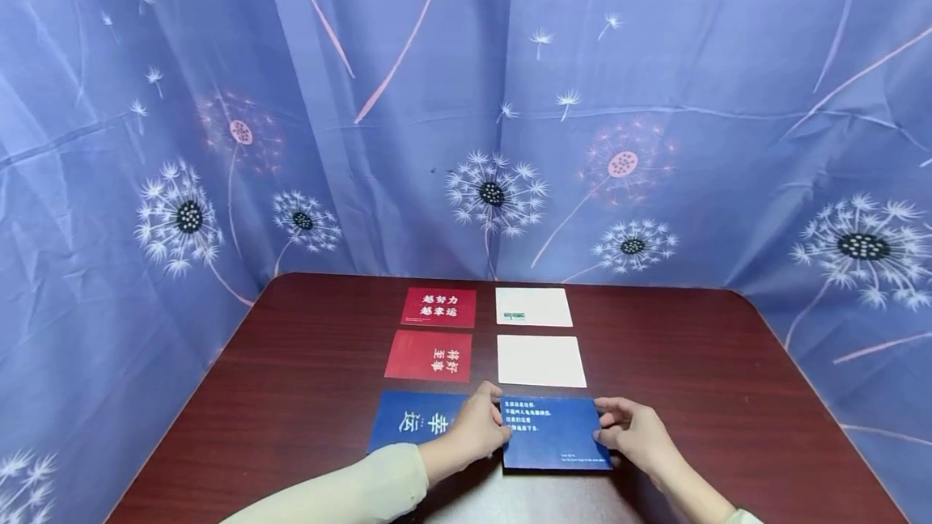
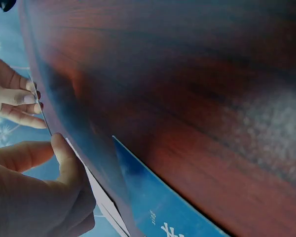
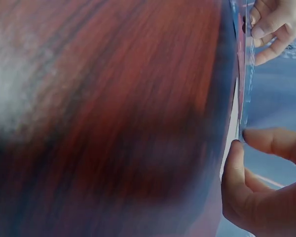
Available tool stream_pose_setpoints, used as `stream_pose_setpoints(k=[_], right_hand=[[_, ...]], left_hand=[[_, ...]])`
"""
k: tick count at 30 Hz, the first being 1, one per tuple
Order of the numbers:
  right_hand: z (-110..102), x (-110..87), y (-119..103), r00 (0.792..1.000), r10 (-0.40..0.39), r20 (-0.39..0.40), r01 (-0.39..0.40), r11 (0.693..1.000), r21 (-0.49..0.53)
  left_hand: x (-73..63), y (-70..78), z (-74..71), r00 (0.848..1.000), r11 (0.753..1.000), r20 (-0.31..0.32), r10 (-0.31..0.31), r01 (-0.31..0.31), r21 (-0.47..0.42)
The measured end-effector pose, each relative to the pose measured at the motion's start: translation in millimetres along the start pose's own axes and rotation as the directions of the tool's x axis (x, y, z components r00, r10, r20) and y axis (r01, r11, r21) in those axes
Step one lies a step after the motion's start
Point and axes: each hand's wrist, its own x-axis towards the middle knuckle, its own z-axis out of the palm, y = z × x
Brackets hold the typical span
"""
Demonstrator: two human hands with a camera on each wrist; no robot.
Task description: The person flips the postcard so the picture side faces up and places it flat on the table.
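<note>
Left card [image 1: 415, 427]: lay blue on the table [image 1: 284, 395].
Red cards [image 1: 418, 356]: lay beyond it.
Left hand [image 1: 475, 425]: fingers pinched the held card [image 1: 555, 437].
White cards [image 1: 541, 362]: lay beside the red cards.
Held card: was between both hands.
Right hand [image 1: 635, 432]: fingers pinched its right edge.

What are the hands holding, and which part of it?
The blue card on the right. The left hand pinches its left edge, and the right hand pinches its right edge.
</note>
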Motion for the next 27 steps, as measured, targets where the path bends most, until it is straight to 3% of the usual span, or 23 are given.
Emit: stream_pose_setpoints(k=[7, 15, 24, 27], right_hand=[[3.1, 2.1, 1.7, 1.0, 0.006, 0.006, -0.006, 1.0, -0.025], [7.6, 1.4, 2.5, 1.0, 0.015, 0.015, -0.015, 1.0, 0.007], [11.5, 3.7, 0.6, 0.998, -0.055, 0.011, 0.056, 0.988, -0.141], [12.9, 3.7, 1.8, 0.997, -0.08, 0.005, 0.08, 0.983, -0.164]], left_hand=[[5.4, -3.1, 3.0, 0.999, 0.978, -0.011, 0.047, -0.044, 0.206], [7.4, -2.6, 3.9, 1.0, 0.948, 0.011, 0.022, -0.025, 0.318], [8.0, 1.9, 6.2, 0.999, 0.896, 0.027, 0.016, -0.026, 0.444], [7.6, 2.9, 6.9, 0.999, 0.868, 0.036, 0.031, -0.044, 0.494]])
